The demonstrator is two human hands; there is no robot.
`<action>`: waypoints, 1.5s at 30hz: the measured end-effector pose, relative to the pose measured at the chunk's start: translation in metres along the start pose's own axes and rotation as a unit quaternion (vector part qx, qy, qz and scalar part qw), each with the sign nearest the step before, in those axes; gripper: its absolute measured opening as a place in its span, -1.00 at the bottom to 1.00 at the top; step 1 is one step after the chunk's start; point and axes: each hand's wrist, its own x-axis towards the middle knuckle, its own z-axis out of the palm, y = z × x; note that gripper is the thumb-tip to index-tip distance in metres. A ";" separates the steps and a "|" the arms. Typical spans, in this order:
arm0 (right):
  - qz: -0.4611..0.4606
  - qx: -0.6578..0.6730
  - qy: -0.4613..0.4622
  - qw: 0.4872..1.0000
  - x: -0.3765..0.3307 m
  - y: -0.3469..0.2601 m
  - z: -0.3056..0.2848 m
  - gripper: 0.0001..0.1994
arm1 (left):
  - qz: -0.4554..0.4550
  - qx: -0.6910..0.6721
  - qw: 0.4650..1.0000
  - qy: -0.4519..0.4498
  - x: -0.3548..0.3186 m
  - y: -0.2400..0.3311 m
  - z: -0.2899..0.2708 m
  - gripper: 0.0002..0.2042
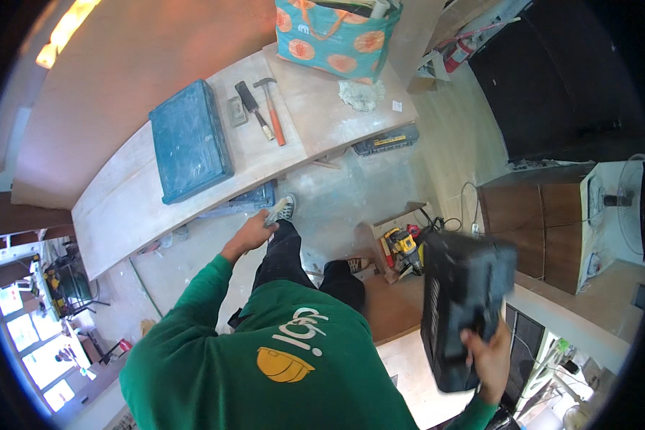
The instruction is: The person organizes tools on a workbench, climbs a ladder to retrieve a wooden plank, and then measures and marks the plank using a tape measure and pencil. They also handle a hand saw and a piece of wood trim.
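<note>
My right hand is wrapped round a black hard case, held up on the right; motion smears it a little. To the left of my legs, my left hand is closed on a small pale, translucent thing, whose kind I cannot make out. Beyond that hand, a big dusty blue case lies on a wooden bench. To its right are a small greyish block, a long tool with a dark upper part and a hammer with an orange handle.
A teal shopping bag with orange circles stands at the bench's far end, near a whitish crumpled lump. Another dark case lies below the bench edge. A yellow power tool sits in an open wooden box. Brown cabinets stand at right.
</note>
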 end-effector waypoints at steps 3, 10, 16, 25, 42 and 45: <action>-0.095 -0.004 -0.106 0.990 0.102 -0.071 0.084 -0.65 | -0.004 -0.158 0.986 0.062 0.006 -0.060 -0.021 -0.54; -0.224 -0.109 -0.209 0.946 0.314 -0.222 0.288 -0.66 | -0.026 -0.389 0.907 0.160 0.090 -0.088 -0.110 -0.52; -0.309 -0.164 -0.219 0.911 0.425 -0.309 0.425 -0.64 | -0.174 -0.368 0.856 0.318 0.269 -0.141 -0.102 -0.27; -0.479 -0.443 -0.011 0.758 0.490 -0.344 0.454 -0.44 | -0.032 0.200 0.974 0.099 0.366 -0.168 -0.123 -0.50; 0.230 -0.134 0.489 0.831 -0.038 0.422 0.247 -0.34 | 0.035 0.041 0.983 0.175 0.268 -0.171 -0.084 -0.30; 0.476 -0.040 0.444 0.758 -0.089 0.551 0.200 0.05 | 0.081 0.378 0.921 0.058 0.262 -0.179 -0.039 -0.22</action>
